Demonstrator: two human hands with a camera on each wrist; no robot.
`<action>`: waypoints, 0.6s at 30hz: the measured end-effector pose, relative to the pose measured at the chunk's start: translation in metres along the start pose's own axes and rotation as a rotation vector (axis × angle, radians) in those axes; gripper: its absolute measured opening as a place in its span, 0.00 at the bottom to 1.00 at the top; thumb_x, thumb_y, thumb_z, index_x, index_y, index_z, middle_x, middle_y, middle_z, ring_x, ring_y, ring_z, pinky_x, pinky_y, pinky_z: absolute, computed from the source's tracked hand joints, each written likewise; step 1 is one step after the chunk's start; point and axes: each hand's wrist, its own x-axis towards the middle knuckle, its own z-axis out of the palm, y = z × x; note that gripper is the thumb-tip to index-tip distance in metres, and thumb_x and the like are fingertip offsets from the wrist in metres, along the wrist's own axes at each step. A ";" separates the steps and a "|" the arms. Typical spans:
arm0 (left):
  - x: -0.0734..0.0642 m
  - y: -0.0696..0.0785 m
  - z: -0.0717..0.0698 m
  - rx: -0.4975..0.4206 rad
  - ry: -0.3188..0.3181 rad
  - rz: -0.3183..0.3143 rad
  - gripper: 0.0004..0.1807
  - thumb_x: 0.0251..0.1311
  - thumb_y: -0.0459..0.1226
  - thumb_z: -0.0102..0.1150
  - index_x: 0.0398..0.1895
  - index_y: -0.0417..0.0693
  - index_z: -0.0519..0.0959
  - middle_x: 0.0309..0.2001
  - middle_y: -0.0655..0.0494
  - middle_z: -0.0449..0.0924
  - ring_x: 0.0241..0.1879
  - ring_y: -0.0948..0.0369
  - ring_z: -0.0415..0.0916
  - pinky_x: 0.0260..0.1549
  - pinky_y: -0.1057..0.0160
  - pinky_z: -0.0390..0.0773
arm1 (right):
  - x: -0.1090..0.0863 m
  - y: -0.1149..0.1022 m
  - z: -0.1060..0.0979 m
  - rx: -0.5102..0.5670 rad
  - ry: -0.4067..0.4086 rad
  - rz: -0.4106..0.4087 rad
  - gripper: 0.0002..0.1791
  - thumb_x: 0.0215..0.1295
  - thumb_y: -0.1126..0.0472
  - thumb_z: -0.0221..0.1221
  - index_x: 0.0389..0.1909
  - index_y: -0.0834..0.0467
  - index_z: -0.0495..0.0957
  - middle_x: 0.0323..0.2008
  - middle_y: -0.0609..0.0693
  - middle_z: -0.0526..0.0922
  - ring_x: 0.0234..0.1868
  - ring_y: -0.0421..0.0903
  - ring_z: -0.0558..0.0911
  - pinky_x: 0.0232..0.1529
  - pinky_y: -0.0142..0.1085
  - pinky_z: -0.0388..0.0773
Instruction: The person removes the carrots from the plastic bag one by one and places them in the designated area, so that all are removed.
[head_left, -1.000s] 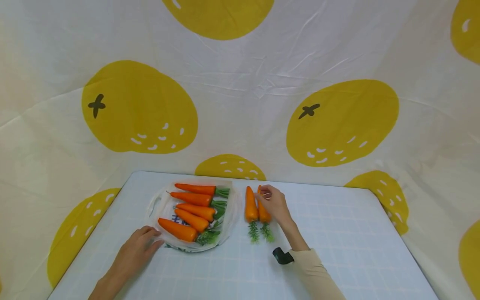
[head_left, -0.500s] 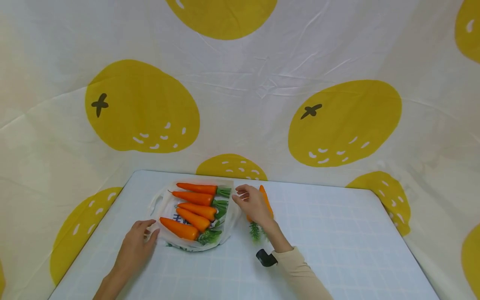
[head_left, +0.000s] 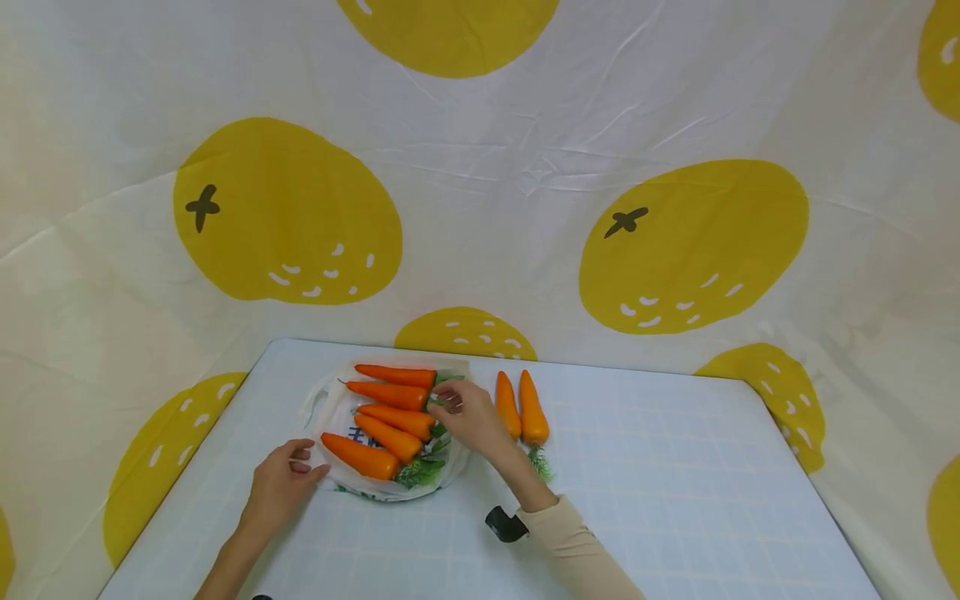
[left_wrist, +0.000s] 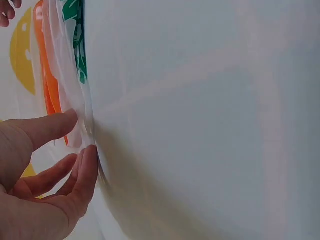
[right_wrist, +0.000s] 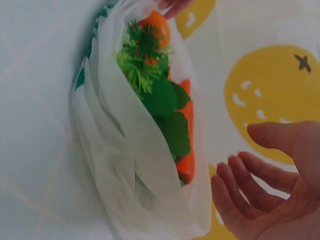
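Note:
Several orange carrots [head_left: 360,457] with green tops lie side by side on a white plastic bag [head_left: 456,467], whose edges rise around them. At the bag's left edge is my left hand [head_left: 281,492]; in the left wrist view its thumb and fingertips are near the crumpled bag rim [left_wrist: 75,100], fingers loosely bent. My right hand [head_left: 472,417] hovers over the bag's right side, by the carrot tops. In the right wrist view this hand [right_wrist: 280,180] has spread, loosely bent fingers and holds nothing. It partly hides the upper carrots' leaves.
Two more carrots [head_left: 533,412] lie on the table just right of the bag, the nearer one's top hidden by my right forearm. A pale checked cloth covers the table [head_left: 675,500]. A white curtain [head_left: 480,208] with yellow fruit prints hangs behind.
My right hand has moved left, from above the two separate carrots to above the carrot tops in the bag. My left hand has shifted slightly at the bag's left edge.

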 end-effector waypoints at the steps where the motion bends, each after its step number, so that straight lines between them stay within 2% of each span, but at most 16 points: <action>1: 0.000 0.000 0.000 -0.008 -0.006 -0.014 0.26 0.62 0.32 0.70 0.59 0.28 0.74 0.46 0.34 0.80 0.41 0.47 0.80 0.46 0.48 0.84 | 0.001 -0.001 0.002 0.006 -0.018 -0.001 0.16 0.73 0.61 0.62 0.54 0.68 0.79 0.48 0.62 0.84 0.45 0.56 0.85 0.48 0.41 0.84; 4: 0.001 0.000 0.000 -0.016 -0.012 -0.039 0.26 0.62 0.32 0.70 0.60 0.28 0.73 0.47 0.34 0.79 0.42 0.47 0.80 0.47 0.47 0.84 | 0.002 -0.004 0.010 0.023 -0.067 -0.013 0.17 0.74 0.61 0.61 0.55 0.69 0.78 0.50 0.63 0.83 0.45 0.56 0.85 0.49 0.38 0.83; 7: 0.001 0.001 0.000 -0.021 -0.004 -0.034 0.27 0.61 0.30 0.71 0.60 0.27 0.73 0.47 0.33 0.79 0.42 0.46 0.80 0.47 0.47 0.84 | 0.004 -0.008 0.017 0.032 -0.097 -0.019 0.16 0.73 0.63 0.61 0.55 0.69 0.78 0.51 0.63 0.83 0.46 0.55 0.84 0.49 0.37 0.83; 13: -0.001 0.002 0.001 -0.029 0.012 -0.021 0.27 0.60 0.28 0.71 0.60 0.27 0.73 0.47 0.33 0.79 0.42 0.46 0.80 0.48 0.46 0.83 | 0.008 -0.016 0.038 -0.057 -0.125 -0.010 0.16 0.71 0.63 0.64 0.55 0.66 0.80 0.50 0.58 0.84 0.43 0.49 0.81 0.45 0.32 0.80; 18: -0.001 0.000 0.003 -0.019 0.016 -0.020 0.27 0.59 0.27 0.71 0.60 0.27 0.73 0.46 0.33 0.79 0.41 0.46 0.80 0.47 0.47 0.84 | 0.011 -0.020 0.054 -0.076 -0.146 -0.034 0.14 0.69 0.63 0.65 0.52 0.66 0.81 0.47 0.56 0.85 0.42 0.47 0.81 0.46 0.31 0.80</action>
